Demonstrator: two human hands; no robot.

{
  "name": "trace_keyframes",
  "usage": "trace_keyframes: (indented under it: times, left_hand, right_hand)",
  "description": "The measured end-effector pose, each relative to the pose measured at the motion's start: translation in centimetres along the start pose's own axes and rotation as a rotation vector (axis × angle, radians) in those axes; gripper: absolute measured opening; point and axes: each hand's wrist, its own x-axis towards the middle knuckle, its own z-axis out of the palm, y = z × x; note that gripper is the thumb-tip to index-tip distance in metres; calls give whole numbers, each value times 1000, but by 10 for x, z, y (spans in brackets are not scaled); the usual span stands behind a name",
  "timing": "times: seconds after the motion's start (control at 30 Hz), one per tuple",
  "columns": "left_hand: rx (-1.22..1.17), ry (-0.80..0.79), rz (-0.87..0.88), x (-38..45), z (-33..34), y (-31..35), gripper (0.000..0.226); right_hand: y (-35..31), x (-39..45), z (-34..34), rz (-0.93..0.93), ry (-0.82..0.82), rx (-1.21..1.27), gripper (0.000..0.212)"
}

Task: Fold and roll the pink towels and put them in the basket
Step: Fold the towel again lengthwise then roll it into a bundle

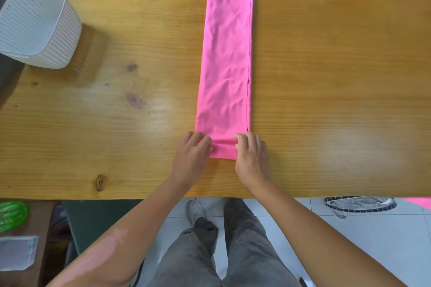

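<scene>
Both the left hand [193, 149] and right hand [250, 149] pinch the rolled near end of the pink towel [227, 53], a long folded strip running up the bench [326, 77] at frame centre. The white basket [37, 28] sits upper left.

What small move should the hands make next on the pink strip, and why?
Probably roll the near end forward: both the left hand and right hand pinch a first turned-over fold of the pink towel, the rest lies flat as a long strip.
</scene>
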Motion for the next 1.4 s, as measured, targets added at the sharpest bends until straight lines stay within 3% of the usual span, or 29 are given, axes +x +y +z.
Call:
trace_keyframes:
  times: [0.1,0.33,0.5,0.7,0.9,1.07,1.13,1.4]
  left_hand:
    - [94,-37,205,-11,9,8,15]
    - [203,-54,163,-51,19,9,46]
    - [242,-75,151,-47,19,8,44]
    - [287,-28,180,-24,19,1,35]
    - [236,0,74,1,21,3,23]
    - [165,-29,-53,22,16,9,32]
    - [144,-16,-93,29,16,11,32]
    - [241,119,45,22,28,7,15]
  right_hand:
    - [3,-3,3,-137,48,-12,25]
    - [16,-24,5,-262,116,-23,23]
    - [18,-40,9,-316,26,-237,43]
    - [22,-19,6,-345,20,-364,44]
    - [26,6,0,-340,34,-210,35]
    - [27,30,-7,-228,-37,-48,28]
    - [25,36,-8,-221,-20,-69,35]
    - [27,31,-5,-351,134,-29,20]
